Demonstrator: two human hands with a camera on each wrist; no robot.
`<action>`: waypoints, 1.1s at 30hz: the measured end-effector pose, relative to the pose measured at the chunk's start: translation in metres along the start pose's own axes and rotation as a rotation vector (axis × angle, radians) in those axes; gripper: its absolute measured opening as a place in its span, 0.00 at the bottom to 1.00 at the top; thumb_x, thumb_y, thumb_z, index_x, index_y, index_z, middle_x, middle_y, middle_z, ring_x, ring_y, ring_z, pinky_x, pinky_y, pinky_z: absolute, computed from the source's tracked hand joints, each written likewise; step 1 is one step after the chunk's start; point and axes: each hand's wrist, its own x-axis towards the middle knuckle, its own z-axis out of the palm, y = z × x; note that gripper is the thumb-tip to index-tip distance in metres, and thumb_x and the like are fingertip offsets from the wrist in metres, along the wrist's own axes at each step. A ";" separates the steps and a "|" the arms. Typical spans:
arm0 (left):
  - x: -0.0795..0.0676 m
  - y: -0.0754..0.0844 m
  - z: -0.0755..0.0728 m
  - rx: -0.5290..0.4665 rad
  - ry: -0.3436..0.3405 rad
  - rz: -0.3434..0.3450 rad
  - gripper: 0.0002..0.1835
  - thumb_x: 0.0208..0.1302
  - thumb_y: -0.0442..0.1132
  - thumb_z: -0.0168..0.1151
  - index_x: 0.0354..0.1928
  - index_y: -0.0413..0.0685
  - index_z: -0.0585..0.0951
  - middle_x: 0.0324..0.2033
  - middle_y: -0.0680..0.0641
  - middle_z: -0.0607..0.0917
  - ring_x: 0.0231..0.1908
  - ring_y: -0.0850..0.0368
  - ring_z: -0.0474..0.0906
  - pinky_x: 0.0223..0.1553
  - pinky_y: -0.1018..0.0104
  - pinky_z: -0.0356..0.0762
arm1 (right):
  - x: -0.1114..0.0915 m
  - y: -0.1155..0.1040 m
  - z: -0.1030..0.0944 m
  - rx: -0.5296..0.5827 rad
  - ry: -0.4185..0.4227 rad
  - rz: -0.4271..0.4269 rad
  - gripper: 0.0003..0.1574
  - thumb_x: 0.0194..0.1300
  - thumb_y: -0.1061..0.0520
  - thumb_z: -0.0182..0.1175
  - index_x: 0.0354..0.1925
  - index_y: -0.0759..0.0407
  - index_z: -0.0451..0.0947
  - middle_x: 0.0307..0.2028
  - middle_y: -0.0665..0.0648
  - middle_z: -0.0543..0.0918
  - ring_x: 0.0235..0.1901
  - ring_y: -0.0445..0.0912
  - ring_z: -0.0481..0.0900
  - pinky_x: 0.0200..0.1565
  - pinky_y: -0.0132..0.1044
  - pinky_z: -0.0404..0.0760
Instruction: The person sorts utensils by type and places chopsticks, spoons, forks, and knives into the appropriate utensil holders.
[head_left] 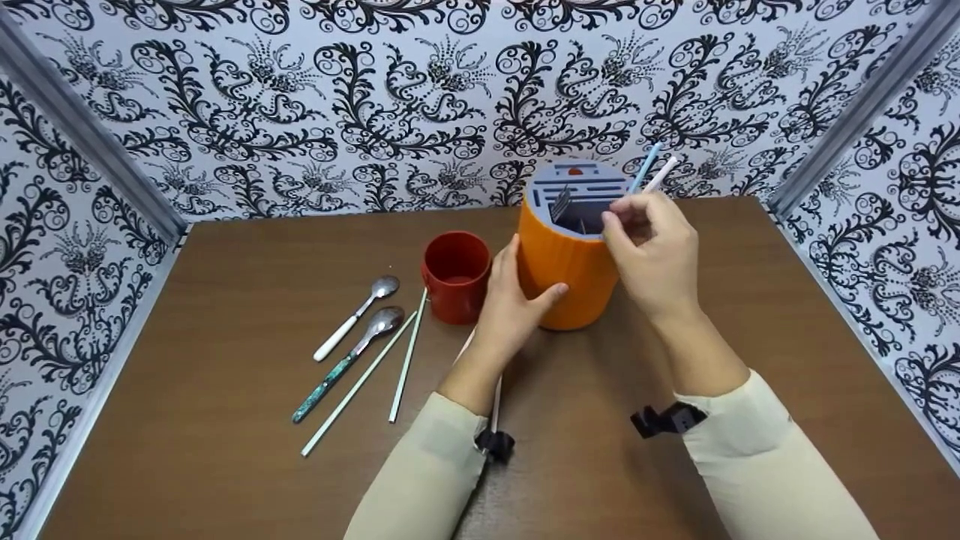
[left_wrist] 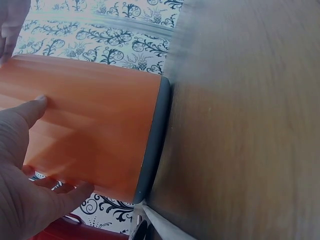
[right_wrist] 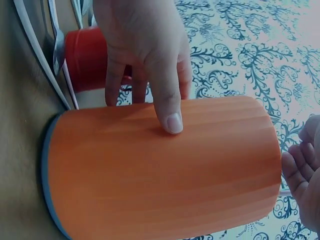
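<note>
An orange cylindrical cutlery holder (head_left: 566,281) with a slotted grey top stands upright on the table. My left hand (head_left: 511,311) grips its left side, thumb on the front and fingers round behind, also clear in the right wrist view. At the right of its top rim is my right hand (head_left: 656,244), with thumb and fingers bent close together; whether anything is pinched there is hidden. Fork tines (head_left: 561,202) stick up from the large opening. Behind the right hand rise a blue stick (head_left: 645,166) and a white stick (head_left: 661,172), their lower ends hidden.
A red mug (head_left: 456,281) stands left of the holder. Further left lie a white-handled spoon (head_left: 352,321), a green-handled spoon (head_left: 345,367) and two pale sticks (head_left: 358,384). More thin sticks lie partly under the left forearm. Patterned walls enclose the table (head_left: 225,285).
</note>
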 end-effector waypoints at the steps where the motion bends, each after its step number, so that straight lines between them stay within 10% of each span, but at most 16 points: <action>1: 0.000 0.000 0.000 0.000 0.001 0.003 0.54 0.61 0.55 0.75 0.82 0.53 0.54 0.78 0.47 0.64 0.77 0.51 0.63 0.80 0.55 0.58 | -0.003 0.001 -0.001 0.017 0.013 0.014 0.07 0.66 0.64 0.68 0.39 0.69 0.83 0.33 0.54 0.82 0.31 0.37 0.78 0.36 0.21 0.79; 33: -0.003 0.001 -0.001 0.011 -0.007 -0.009 0.55 0.61 0.56 0.75 0.83 0.53 0.53 0.79 0.47 0.62 0.77 0.52 0.63 0.79 0.55 0.60 | -0.066 0.078 0.000 0.278 0.083 0.307 0.16 0.64 0.67 0.69 0.47 0.73 0.78 0.36 0.50 0.82 0.33 0.41 0.80 0.36 0.25 0.81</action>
